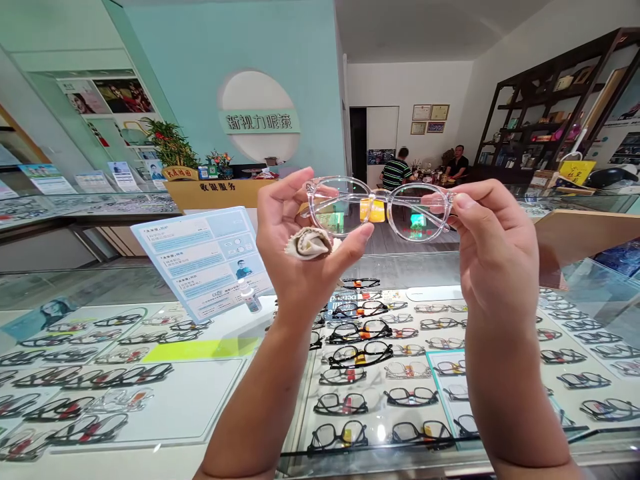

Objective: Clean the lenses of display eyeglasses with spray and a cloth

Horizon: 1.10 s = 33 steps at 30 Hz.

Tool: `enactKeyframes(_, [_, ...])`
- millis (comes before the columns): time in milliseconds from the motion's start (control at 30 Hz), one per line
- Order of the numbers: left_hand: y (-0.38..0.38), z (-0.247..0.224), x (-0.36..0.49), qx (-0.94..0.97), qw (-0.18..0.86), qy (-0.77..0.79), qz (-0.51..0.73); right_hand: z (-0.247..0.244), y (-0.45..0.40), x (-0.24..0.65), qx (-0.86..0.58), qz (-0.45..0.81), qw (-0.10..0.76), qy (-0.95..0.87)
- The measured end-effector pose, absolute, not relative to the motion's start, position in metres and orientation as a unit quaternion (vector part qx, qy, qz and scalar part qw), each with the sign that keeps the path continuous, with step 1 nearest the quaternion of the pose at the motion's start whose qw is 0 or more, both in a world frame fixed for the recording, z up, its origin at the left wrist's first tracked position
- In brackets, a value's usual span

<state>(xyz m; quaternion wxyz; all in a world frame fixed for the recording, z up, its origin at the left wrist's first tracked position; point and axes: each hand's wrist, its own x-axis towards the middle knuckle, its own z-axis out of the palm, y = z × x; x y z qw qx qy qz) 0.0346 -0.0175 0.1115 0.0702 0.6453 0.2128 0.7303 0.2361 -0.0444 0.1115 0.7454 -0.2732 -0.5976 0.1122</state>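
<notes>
Clear-framed glasses (383, 193) are held up in front of me, temples folded behind the lenses, with an orange tag at the bridge. My left hand (313, 247) grips the left side of the frame and also has a crumpled grey-beige cloth (310, 243) tucked in its palm. On the right, my right hand (493, 247) pinches the frame's right hinge between thumb and fingers. Below both hands, rows of glasses (361, 330) lie in and on a glass display counter (170, 460).
A blue-and-white leaflet board (200, 260) stands on the counter with a small bottle (249, 297) beside it. More glasses lie left and right. Farther back are a cash desk (215, 197), two seated people (397, 170) and a dark shelf (545, 113).
</notes>
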Motion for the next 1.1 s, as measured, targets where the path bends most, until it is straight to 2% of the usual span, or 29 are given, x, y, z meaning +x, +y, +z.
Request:
enactKeyframes(133, [-0.022, 0.112, 0.039, 0.629, 0.048, 0.225, 0.743, 0.11, -0.037, 0.242, -0.284, 0.114, 0.722, -0.621])
enactKeyframes(300, [-0.023, 0.111, 0.041, 0.62, 0.036, 0.228, 0.75, 0.111, -0.037, 0.24, -0.288, 0.144, 0.732, -0.6])
enactKeyframes(567, [-0.027, 0.111, 0.039, 0.597, 0.066, 0.242, 0.762, 0.111, -0.039, 0.238, -0.283, 0.148, 0.722, -0.614])
enactKeyframes(633, [-0.023, 0.112, 0.036, 0.6, 0.141, 0.246, 0.748, 0.113, -0.042, 0.237, -0.259, 0.154, 0.737, -0.605])
enactKeyframes(733, [-0.014, 0.113, 0.032, 0.601, 0.337, 0.237, 0.685, 0.116, -0.048, 0.234, -0.19, 0.165, 0.741, -0.622])
enactKeyframes(867, [-0.002, 0.112, 0.035, 0.564, 0.546, 0.203, 0.585, 0.118, -0.055, 0.229, -0.21, 0.102, 0.677, -0.698])
enactKeyframes(1100, [-0.001, 0.105, 0.046, 0.516, 0.712, 0.146, 0.453, 0.115, -0.051, 0.226, -0.246, 0.006, 0.655, -0.715])
